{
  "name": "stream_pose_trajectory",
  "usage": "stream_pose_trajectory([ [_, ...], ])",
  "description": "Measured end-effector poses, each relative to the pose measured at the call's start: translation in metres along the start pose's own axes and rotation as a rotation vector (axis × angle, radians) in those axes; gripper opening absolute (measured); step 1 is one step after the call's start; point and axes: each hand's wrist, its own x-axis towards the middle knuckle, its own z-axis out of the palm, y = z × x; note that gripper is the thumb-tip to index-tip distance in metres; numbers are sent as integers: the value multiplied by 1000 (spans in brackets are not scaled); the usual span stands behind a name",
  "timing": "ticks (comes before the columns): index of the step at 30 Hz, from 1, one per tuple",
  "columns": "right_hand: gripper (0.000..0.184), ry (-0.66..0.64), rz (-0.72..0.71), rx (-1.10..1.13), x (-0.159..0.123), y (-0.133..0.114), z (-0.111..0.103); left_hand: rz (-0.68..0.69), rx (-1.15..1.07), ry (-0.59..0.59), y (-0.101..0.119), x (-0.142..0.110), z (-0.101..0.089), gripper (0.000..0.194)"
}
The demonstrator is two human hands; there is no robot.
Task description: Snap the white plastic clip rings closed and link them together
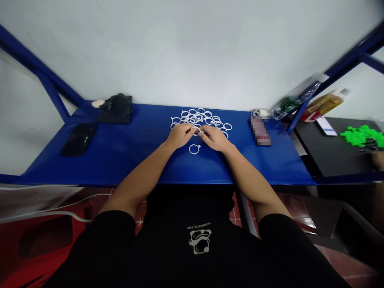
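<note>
My left hand (179, 136) and my right hand (215, 137) meet near the middle of the blue table (144, 140). Between their closed fingertips is a white plastic ring (196, 128), gripped from both sides and partly hidden by the fingers. Just beyond the hands lies a loose heap of similar white rings (201, 112), several of them overlapping. Some of these rings show a small tab on the rim. One single white ring (194, 149) lies apart, on the table nearer my body, with its small tab to the upper right.
To the left lie a black phone (78, 139) and a dark flat object (117, 110). On the right are a blurred-out phone-like item (261, 131), a coiled white cable (260, 113) and a clear bottle (297, 98). A neighbouring black table (318, 150) holds green pieces (361, 135), near another person's hand (378, 160).
</note>
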Motion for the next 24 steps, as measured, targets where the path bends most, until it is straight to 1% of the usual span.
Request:
stream_pose_trajectory([
  [2,36,15,15,2,0,1,1,-7,-32,35,0,0,1,15],
  [3,36,12,29,5,0,2,2,-4,-48,44,0,0,1,15],
  [5,35,-3,54,3,0,3,3,26,-60,42,1,0,0,19],
  [8,33,-8,64,4,-1,4,4,96,-38,27,3,-1,-2,10],
  [11,28,-2,38,29,-1,4,4,125,-38,44,7,-1,-4,15],
  [15,19,-14,7,70,-1,4,3,106,-48,33,9,-1,-4,21],
  [21,19,24,10,87,-2,4,0,74,-40,17,6,0,-4,22],
  [24,22,-2,6,74,-2,2,0,60,-27,15,6,0,-5,21],
])
